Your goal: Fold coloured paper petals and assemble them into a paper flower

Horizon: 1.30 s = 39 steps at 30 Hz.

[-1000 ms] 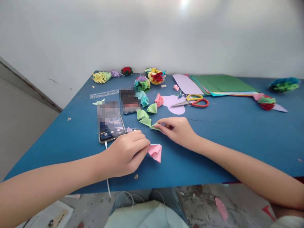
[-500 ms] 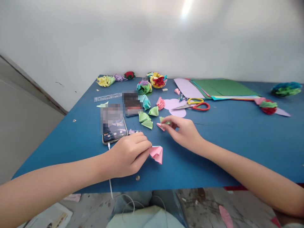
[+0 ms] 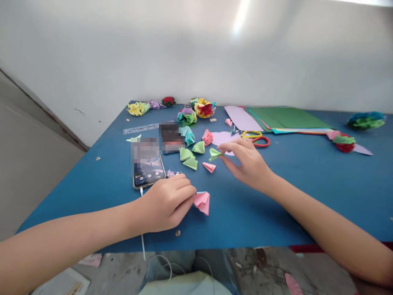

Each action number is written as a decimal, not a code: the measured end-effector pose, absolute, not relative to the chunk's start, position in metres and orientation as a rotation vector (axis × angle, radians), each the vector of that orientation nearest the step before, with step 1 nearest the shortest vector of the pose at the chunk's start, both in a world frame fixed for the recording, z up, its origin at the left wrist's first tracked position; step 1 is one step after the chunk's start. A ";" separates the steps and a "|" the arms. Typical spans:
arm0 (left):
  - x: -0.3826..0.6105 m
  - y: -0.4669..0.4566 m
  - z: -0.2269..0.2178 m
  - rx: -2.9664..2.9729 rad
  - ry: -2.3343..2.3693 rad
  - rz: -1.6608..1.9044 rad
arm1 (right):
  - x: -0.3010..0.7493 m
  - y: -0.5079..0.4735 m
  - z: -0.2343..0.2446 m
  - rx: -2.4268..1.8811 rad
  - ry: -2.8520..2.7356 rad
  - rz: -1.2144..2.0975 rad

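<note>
My left hand [image 3: 170, 200] is closed on a pleated pink paper piece [image 3: 202, 202], pinched by its narrow end near the table's front. Between the thumb and fingers of my right hand [image 3: 245, 162] is a small folded green paper piece [image 3: 215, 154], lifted off the table. Just below it lies a slim folded pink paper piece [image 3: 209, 167]. Several folded green pieces [image 3: 190, 163] rest to the left, with a pink crumpled piece [image 3: 207, 137] and a teal one [image 3: 189, 136] behind them.
A phone [image 3: 149, 170] with a white cable [image 3: 143, 241] lies by my left hand, another phone [image 3: 172, 141] behind it. Scissors [image 3: 260, 141] lie on purple paper. Coloured sheets [image 3: 285, 118], paper flowers [image 3: 205, 108] and a clear ruler [image 3: 141, 128] sit toward the wall.
My right hand has picked up the green paper piece and moved slightly right and up, leaving the slim pink piece on the table. The left hand keeps its pink piece.
</note>
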<state>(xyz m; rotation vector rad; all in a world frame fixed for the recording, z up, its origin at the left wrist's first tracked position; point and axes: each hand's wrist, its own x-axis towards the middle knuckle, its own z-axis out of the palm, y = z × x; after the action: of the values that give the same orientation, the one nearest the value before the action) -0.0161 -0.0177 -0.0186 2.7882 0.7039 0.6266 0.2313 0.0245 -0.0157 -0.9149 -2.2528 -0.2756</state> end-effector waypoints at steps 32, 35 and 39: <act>-0.006 -0.021 -0.020 2.428 0.817 0.821 | 0.197 -0.018 -0.026 -0.753 -2.202 0.043; -0.007 -0.021 -0.019 2.428 0.844 0.816 | 0.203 -0.016 -0.025 -0.628 -2.307 -0.099; -0.007 -0.020 -0.020 2.504 0.836 0.822 | 0.208 -0.019 -0.014 -0.737 -2.244 -0.022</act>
<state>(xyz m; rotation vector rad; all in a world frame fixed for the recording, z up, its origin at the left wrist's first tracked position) -0.0074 -0.0201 -0.0200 2.5043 0.8359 0.8222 0.2083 -0.0192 -0.0144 -0.7370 -2.2444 -0.0219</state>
